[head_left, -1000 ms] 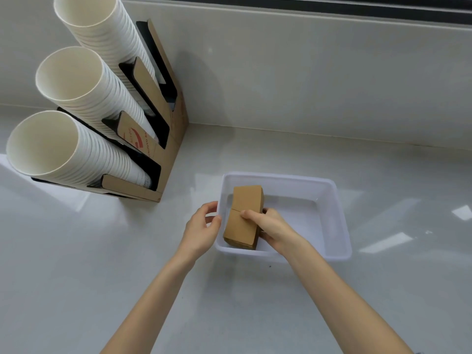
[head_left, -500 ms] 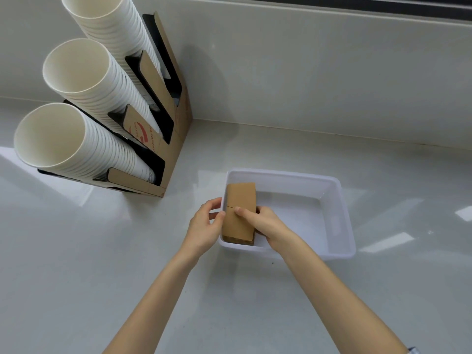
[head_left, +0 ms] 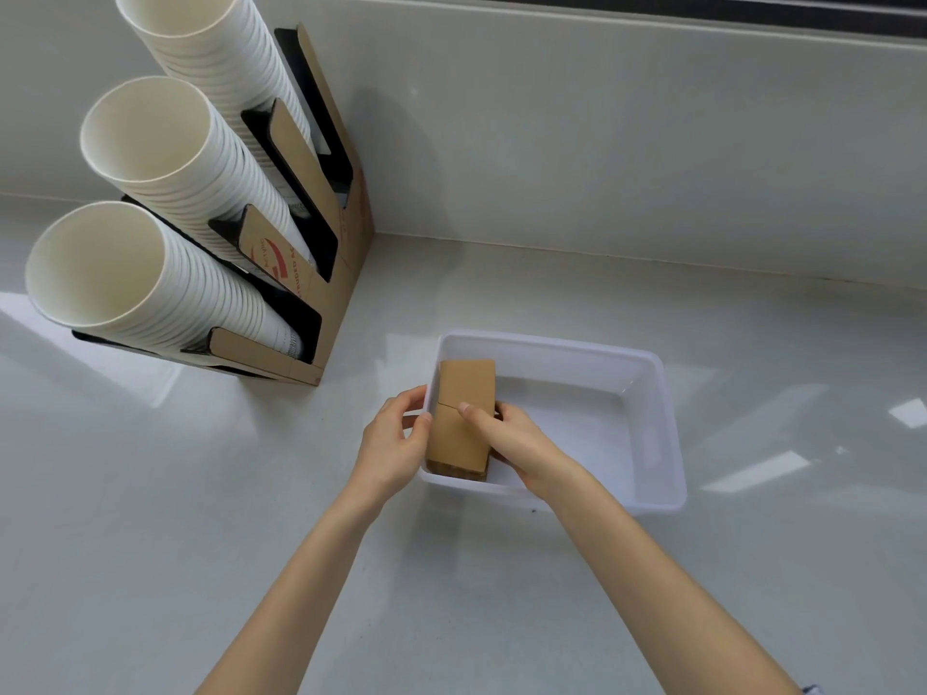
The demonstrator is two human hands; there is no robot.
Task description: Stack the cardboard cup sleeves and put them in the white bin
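Observation:
A stack of flat brown cardboard cup sleeves (head_left: 464, 393) sits inside the white bin (head_left: 662, 418), against its left wall, with its layered edge showing at the near end. My left hand (head_left: 394, 446) is outside the bin's left rim, its fingers curled over the rim and its thumb against the stack's left side. My right hand (head_left: 511, 441) reaches into the bin, with its thumb lying across the top of the stack and its fingers hidden behind the stack's right side.
A cardboard cup holder (head_left: 321, 273) with three slanted columns of white paper cups (head_left: 150, 158) stands at the back left, close to the bin's far left corner. The pale glossy counter (head_left: 200, 519) ends at a wall at the back.
The stack has sunk lower into the bin against its left wall, with both hands following it down. The camera view shifted slightly.

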